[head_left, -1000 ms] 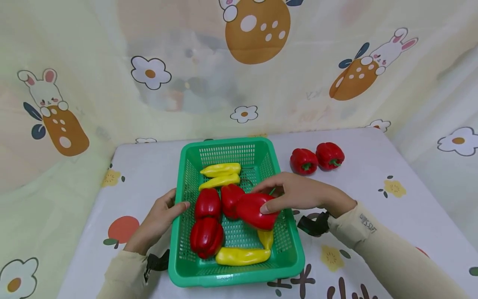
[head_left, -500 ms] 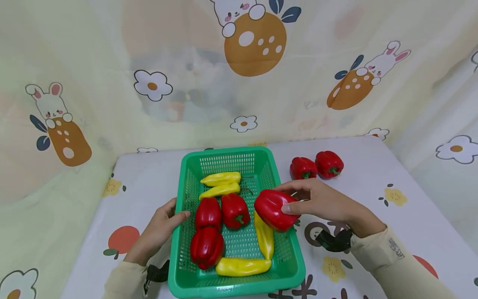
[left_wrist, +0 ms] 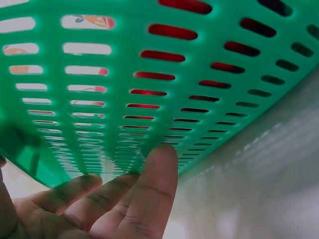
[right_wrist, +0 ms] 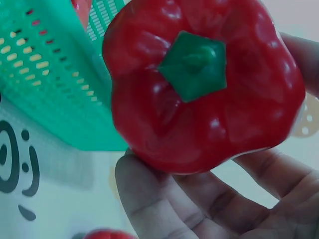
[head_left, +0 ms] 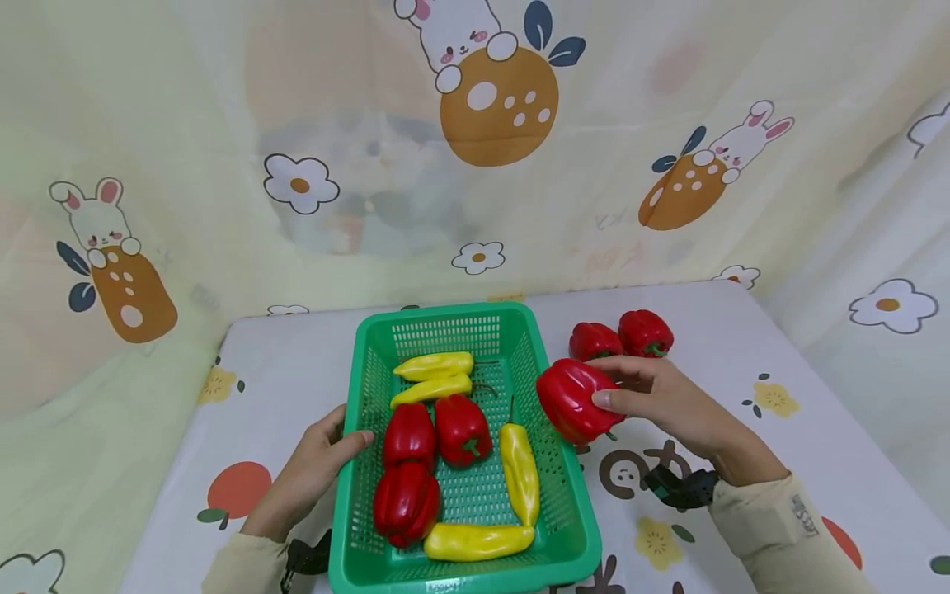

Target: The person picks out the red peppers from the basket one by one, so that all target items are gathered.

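My right hand [head_left: 656, 394] grips a red bell pepper [head_left: 575, 400] by its side, at the right rim of a green plastic basket [head_left: 343, 503]. In the right wrist view, the pepper's green stem end [right_wrist: 197, 64] faces the camera, with fingers curled beneath it. At the basket's left side, my left hand [head_left: 315, 466] holds the rim, thumb over the edge and fingers [left_wrist: 159, 189] against the slotted outer wall. Inside lie three red bell peppers, one of them near the middle [head_left: 462, 429]. Several long yellow peppers [head_left: 478, 541] lie at the far and near ends and along the right.
Two more red bell peppers [head_left: 646, 332] sit on the printed white tablecloth [head_left: 712, 388], beyond the right hand. A patterned curtain [head_left: 371, 124] hangs behind the table and on both sides.
My right hand has lifted the red bell pepper from among the others and carried it rightward to the basket's rim. The left hand keeps its hold. The head view has tilted up slightly.
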### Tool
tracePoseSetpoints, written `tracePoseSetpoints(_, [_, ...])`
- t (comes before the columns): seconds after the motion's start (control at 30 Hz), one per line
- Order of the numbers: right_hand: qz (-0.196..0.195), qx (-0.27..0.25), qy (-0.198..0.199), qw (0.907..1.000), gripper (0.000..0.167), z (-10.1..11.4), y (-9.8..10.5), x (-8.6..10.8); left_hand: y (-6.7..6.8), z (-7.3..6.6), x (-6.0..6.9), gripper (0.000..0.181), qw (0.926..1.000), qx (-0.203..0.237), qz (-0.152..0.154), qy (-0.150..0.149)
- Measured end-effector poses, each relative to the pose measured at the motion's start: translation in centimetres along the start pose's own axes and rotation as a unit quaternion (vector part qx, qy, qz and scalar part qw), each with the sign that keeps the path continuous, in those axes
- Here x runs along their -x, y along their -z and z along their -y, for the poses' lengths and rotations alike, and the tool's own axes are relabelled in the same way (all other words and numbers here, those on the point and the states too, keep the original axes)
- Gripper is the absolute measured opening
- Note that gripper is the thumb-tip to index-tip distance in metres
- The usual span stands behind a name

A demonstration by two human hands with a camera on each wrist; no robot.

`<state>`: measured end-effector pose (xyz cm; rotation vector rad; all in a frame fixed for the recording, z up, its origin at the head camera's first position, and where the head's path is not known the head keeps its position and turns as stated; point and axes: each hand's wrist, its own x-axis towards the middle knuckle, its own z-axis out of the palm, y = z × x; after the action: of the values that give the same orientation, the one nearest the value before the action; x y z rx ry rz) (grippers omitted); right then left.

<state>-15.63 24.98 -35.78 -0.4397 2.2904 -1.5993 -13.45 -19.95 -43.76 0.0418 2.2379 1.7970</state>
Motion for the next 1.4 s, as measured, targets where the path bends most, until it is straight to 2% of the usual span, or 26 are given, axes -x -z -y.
tracePoseSetpoints(0.17, [-0.024, -0.003, 0.001, 0.9997, 0.057, -1.2, 0.7, 0.3, -0.1, 0.0, 0.0, 0.054, 1.0000, 0.001, -0.005, 0.001])
tracePoseSetpoints(0.43, [-0.074, -0.033, -0.028, 0.9963, 0.056, -3.1, 1.3, 1.1, -0.2, 0.0, 0.1, 0.053, 1.0000, 0.002, -0.007, 0.000])
tracePoseSetpoints(0.7, [-0.118, -0.062, -0.067, 0.9889, 0.055, -5.8, 1.5, 1.8, -0.2, 0.0, 0.1, 0.054, 1.0000, 0.008, -0.005, 0.001])
tracePoseSetpoints(0.9, [-0.151, -0.056, -0.091, 0.9827, 0.059, -7.3, 1.6, 1.7, -0.2, 0.0, 0.1, 0.054, 0.9999, 0.008, -0.006, 0.004])
tracePoseSetpoints(1.17, [-0.166, -0.060, -0.123, 0.9767, 0.064, -8.6, 1.2, 1.0, -0.1, 0.2, 0.1, 0.055, 0.9999, 0.009, -0.005, 0.001])
tracePoseSetpoints(1.4, [-0.171, -0.041, -0.150, 0.9730, 0.069, -9.3, 1.0, 0.7, -0.1, 0.1, 0.1, 0.055, 0.9999, 0.014, 0.002, -0.002])
